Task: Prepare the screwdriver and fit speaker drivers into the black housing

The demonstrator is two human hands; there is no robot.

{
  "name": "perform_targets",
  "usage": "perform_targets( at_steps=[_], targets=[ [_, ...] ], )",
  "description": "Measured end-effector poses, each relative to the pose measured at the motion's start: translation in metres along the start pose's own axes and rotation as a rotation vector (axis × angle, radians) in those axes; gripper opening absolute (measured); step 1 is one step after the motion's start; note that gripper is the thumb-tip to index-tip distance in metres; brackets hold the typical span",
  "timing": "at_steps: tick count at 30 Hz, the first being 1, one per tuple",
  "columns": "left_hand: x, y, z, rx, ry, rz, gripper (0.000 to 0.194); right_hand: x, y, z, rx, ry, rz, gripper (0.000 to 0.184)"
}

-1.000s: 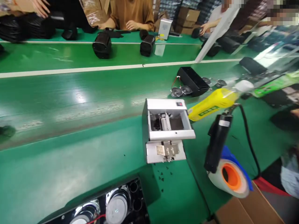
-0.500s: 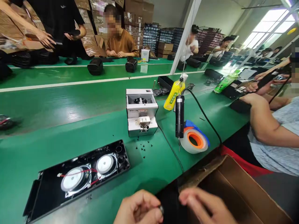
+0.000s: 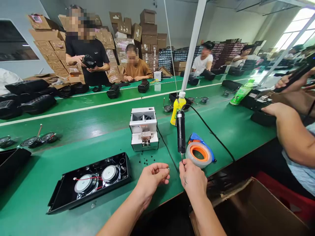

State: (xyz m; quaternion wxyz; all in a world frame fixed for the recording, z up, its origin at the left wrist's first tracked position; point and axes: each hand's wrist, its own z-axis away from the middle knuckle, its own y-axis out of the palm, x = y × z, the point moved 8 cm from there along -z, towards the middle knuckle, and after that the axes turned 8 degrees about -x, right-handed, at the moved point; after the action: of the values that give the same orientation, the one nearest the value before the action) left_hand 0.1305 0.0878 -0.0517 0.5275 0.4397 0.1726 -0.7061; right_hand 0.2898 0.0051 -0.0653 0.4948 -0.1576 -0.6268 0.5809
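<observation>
My right hand (image 3: 193,177) pinches the thin bit at the lower end of a black electric screwdriver (image 3: 180,131), which hangs upright from a cord. Between the thumb and forefinger of my left hand (image 3: 153,178) is a small shiny round piece, too small to name. To the left lies an open black speaker box (image 3: 71,193); two speakers (image 3: 110,173) with red wires sit inside it. Just beyond my left hand, several small black screws (image 3: 147,162) are scattered in front of a white screw feeder (image 3: 144,131).
A clear tape roll (image 3: 189,154) in a blue and orange holder lies right of the screwdriver, a yellow bottle (image 3: 174,114) behind it. A cardboard box (image 3: 261,209) stands below the table edge. A co-worker's arm (image 3: 292,131) is at the right.
Both hands have moved forward over the table. My right hand has taken hold of the screwdriver's bit. My left hand keeps its pinch, and the view has shifted.
</observation>
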Motion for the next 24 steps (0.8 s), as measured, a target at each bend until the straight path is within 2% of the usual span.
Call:
perform_targets(
  at_steps=[3,6,10,14,20,24],
  targets=[
    [-0.005,-0.005,-0.001,0.005,-0.031,-0.008,0.037,0.0,-0.001,0.004,0.043,-0.045,-0.103,0.029],
    [-0.01,-0.014,0.004,0.016,-0.059,-0.009,0.048,0.006,0.007,0.025,0.095,-0.131,-0.233,0.036],
    [-0.008,-0.016,0.005,0.05,-0.099,-0.046,0.049,0.017,0.026,0.056,0.132,-0.212,-0.341,0.043],
    [-0.004,-0.012,-0.006,0.05,-0.086,-0.148,0.047,0.024,0.035,0.066,0.096,-0.218,-0.338,0.04],
    [-0.007,-0.023,-0.01,0.028,-0.033,-0.303,0.037,0.021,0.027,0.068,0.134,-0.173,-0.431,0.029],
    [-0.012,-0.026,0.004,0.041,-0.056,-0.33,0.036,0.017,0.016,0.073,0.194,-0.121,-0.613,0.036]
  ],
)
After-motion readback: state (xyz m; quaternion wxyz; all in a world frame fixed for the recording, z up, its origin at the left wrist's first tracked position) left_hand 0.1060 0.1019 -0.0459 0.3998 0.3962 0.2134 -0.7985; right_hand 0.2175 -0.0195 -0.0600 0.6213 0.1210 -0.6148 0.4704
